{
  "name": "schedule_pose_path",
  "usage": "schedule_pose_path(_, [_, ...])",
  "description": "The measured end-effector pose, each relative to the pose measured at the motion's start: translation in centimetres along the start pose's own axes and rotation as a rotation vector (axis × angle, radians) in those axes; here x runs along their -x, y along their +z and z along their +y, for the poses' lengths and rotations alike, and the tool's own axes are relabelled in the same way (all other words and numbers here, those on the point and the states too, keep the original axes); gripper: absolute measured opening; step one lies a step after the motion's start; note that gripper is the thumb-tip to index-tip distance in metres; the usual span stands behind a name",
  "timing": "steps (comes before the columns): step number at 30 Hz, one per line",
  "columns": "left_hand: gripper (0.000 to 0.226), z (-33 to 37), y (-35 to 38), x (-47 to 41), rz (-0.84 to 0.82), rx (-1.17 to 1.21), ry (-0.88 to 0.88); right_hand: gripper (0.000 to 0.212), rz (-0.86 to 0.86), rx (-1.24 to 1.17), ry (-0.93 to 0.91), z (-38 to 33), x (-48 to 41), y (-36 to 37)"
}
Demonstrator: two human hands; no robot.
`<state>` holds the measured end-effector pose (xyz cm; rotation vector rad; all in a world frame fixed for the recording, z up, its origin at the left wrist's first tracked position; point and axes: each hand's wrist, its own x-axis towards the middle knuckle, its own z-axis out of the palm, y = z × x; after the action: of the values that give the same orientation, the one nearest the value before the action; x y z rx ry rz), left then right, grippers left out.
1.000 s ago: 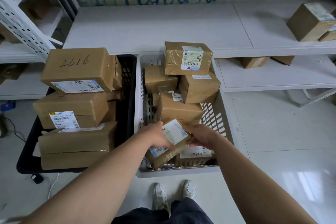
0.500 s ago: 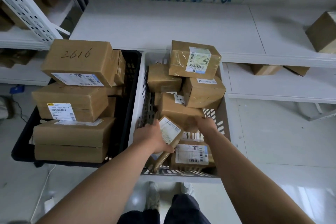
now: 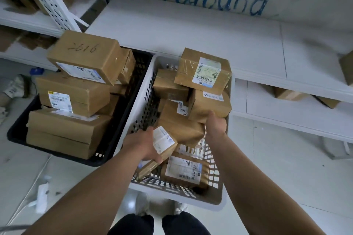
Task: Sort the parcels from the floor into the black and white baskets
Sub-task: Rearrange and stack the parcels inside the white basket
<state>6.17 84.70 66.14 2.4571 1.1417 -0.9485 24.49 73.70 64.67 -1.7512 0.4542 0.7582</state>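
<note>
head view: your left hand (image 3: 142, 145) grips a slim parcel (image 3: 164, 142) tilted inside the white basket (image 3: 177, 195), likely seeking a gap; your right hand (image 3: 215, 124) meets the pile (image 3: 208, 106), probably steadying it, fingers hidden, grip unclear.

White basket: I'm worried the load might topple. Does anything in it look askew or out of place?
Yes. The slim parcel the left hand grips stands tilted on edge at the near left corner, not flat. At the far end, the top parcel sits skewed on a stack well above the rim of the white basket.

left hand (image 3: 142, 145) gripping parcel (image 3: 164, 141) (tilted), white basket (image 3: 177, 195)
</note>
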Motion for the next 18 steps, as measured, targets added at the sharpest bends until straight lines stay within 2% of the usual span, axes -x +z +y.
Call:
schedule_pose_path(2, [0.109,0.3,-0.2,0.1,-0.022,0.006,-0.018,0.011,-0.048,0.035,-0.04,-1.0,0.4,-0.1])
schedule_pose_path(3, [0.109,0.5,-0.3,0.1,-0.027,0.009,-0.026,0.008,-0.066,0.061,-0.069,-1.4,0.3,-0.1])
schedule_pose_path(5, [0.106,0.8,-0.4,0.2,-0.04,0.003,-0.045,0.011,-0.129,0.157,-0.106,-2.2,0.0,-0.2])
schedule_pose_path(9, [0.098,1.6,-0.8,0.2,0.013,-0.03,-0.109,0.014,-0.439,0.529,-0.06,-2.1,0.5,-0.5])
schedule_pose_path(12, [0.092,1.9,-3.0,0.2,0.08,-0.018,-0.139,0.021,-0.606,0.62,0.004,-0.5,0.6,-0.6])
schedule_pose_path(15, [0.087,1.7,-5.0,0.2,-0.011,0.013,-0.094,0.015,-0.609,0.75,-0.06,0.5,0.3,-0.1])
schedule_pose_path(18, [0.088,1.9,-5.0,0.1,-0.068,-0.004,-0.083,0.01,-0.61,0.769,-0.122,0.5,0.2,0.1])
